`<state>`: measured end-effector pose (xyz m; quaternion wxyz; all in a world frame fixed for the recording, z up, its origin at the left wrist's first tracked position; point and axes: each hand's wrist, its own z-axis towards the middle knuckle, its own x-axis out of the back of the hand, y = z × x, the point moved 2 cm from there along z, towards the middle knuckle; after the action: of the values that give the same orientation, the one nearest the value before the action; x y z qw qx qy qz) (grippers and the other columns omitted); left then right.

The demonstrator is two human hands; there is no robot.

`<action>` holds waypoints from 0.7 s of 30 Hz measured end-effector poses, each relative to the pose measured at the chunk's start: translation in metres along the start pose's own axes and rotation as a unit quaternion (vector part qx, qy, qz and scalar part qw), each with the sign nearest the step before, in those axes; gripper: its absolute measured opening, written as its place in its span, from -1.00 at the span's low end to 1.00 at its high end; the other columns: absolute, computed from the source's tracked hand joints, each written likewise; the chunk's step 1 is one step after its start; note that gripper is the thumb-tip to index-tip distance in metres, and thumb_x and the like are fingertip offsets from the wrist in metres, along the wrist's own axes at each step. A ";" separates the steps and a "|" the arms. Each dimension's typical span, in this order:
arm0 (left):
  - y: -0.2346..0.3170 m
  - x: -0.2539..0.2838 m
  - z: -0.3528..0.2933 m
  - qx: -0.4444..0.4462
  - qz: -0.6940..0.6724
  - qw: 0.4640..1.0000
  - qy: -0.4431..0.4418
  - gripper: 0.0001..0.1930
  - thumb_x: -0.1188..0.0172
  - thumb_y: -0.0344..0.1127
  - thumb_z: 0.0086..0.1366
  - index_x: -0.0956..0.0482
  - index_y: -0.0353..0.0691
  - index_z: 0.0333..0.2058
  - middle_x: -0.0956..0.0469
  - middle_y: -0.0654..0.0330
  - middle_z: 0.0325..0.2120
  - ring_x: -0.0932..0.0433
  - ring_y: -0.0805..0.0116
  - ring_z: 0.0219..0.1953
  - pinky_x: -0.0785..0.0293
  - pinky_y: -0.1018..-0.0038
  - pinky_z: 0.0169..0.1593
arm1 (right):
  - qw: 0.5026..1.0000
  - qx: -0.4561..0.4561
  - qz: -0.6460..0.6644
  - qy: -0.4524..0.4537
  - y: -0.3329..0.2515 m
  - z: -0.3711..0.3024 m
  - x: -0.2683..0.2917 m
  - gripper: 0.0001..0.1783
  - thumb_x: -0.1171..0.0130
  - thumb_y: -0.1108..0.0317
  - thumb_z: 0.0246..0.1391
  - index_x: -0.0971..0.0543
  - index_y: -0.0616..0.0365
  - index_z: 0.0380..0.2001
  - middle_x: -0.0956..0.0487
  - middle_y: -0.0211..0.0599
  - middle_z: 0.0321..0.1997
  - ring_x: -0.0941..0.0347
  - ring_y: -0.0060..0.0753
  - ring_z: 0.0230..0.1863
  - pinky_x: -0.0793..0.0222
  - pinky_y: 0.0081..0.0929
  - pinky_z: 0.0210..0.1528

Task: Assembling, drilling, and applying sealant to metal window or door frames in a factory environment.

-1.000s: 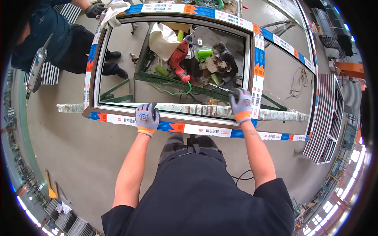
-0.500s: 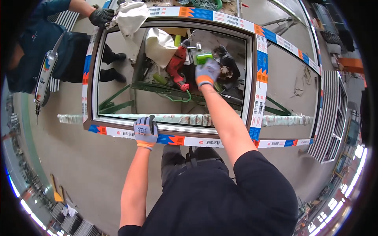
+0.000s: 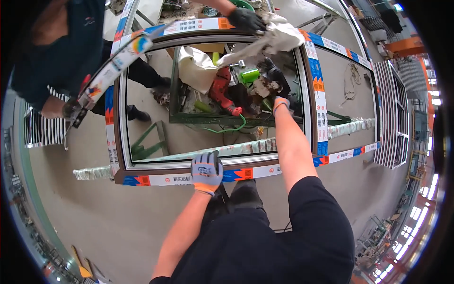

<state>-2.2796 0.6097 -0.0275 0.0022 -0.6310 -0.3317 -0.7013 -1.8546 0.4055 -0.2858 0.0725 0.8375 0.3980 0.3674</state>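
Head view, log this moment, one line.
Left hand: on near side of taped frame | right hand: at tool tray, grip unclear | co-worker's gloved hand: holding white cloth

Ribbed metal stack [image 3: 387, 113] at right, orange beam [image 3: 405, 47], grey floor [image 3: 118, 222]

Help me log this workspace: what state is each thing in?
Window frame: lying flat, partly taped
Left hand: gloved, on the window frame
Right hand: at the tray, grip hidden
Red power tool: lying in the tray
Green cylinder: on its side
Cloth: crumpled, in co-worker's hand
Sealant gun: tilted, in their other hand
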 end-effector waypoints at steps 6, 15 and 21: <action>-0.009 0.008 -0.002 -0.030 -0.017 0.999 -0.028 -0.71 -0.17 -0.24 0.16 -0.55 -0.13 -0.12 -0.55 0.09 -0.21 -0.49 0.06 -0.10 -0.36 0.14 0.01 | 0.920 -0.031 0.314 0.235 -0.010 -0.006 0.054 -0.78 -0.13 0.26 0.11 -0.54 -0.02 -0.15 -0.56 -0.37 -0.20 -0.50 -0.32 -0.30 -0.38 -0.28 -0.27; -0.004 0.010 -0.010 -0.030 0.032 0.998 -0.050 -0.68 -0.16 -0.23 0.17 -0.55 -0.12 -0.08 -0.56 0.10 -0.20 -0.50 0.08 -0.07 -0.39 0.17 0.00 | 0.334 -0.089 0.849 0.400 -0.059 -0.207 0.016 -0.84 -0.16 0.29 0.00 -0.49 -0.05 -0.63 -0.43 -0.40 -0.68 -0.29 -0.48 -0.76 -0.16 -0.40 -0.72; 0.036 0.002 -0.026 -0.061 0.016 0.998 -0.008 -0.74 -0.17 -0.30 0.18 -0.55 -0.15 -0.13 -0.55 0.07 -0.22 -0.50 0.05 -0.11 -0.40 0.18 -0.01 | 0.068 -0.044 0.950 0.301 -0.040 -0.432 0.082 -0.77 -0.17 0.53 -0.09 -0.31 0.09 -0.45 -0.26 -0.49 -0.73 -0.15 -0.61 -0.82 0.03 -0.61 -0.79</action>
<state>-2.2875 0.5708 -0.0090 -0.0276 -0.6407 -0.2783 -0.7151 -2.1353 0.4177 0.0543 -0.4272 0.3214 -0.7628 0.3638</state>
